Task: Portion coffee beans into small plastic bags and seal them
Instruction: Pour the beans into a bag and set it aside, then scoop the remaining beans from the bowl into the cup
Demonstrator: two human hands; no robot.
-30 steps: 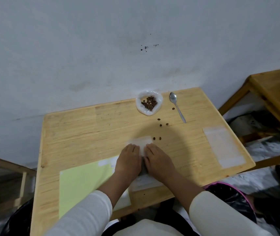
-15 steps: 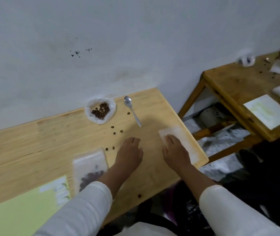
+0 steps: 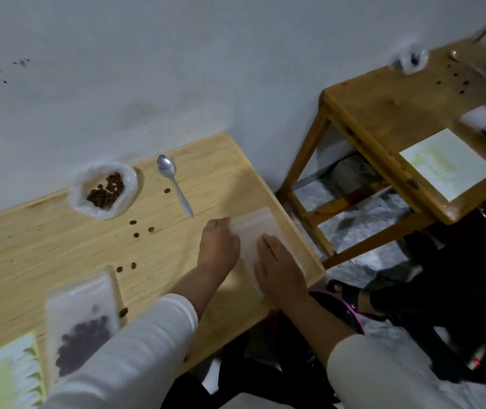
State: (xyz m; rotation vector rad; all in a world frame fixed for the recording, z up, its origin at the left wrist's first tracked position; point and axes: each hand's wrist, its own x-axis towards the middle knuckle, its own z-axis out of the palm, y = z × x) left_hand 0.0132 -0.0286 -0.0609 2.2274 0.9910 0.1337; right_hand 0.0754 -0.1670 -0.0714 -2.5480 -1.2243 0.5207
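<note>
1. Now both hands are on the empty plastic bag (image 3: 255,231) at the table's right edge; half a second ago only the right hand touched it, and the left hand lay on bare wood beside it.
2. Since a second ago the hands have left the filled bag (image 3: 80,323), which lies flat at the near left of the table (image 3: 44,246), just beside a pale green sheet (image 3: 2,376).
3. Left hand (image 3: 218,249): fingers rest on the empty bag's left edge, lightly bent; whether they pinch it I cannot tell.
4. Right hand (image 3: 280,268): fingers straight and flat, pressing down on the bag's near right part.
5. Empty bag: thin, translucent, rectangular, lying flat, with the wood grain showing faintly through it.
6. Filled bag: frosted plastic with a dark clump of beans gathered in its near half; blurred.
7. Far on the table, a rolled-open white plastic bag of coffee beans (image 3: 104,188) stands beside a metal spoon (image 3: 173,184), bowl pointing far.
8. Loose beans (image 3: 141,228) dot the light, smooth wooden top between them and the hands.
</note>
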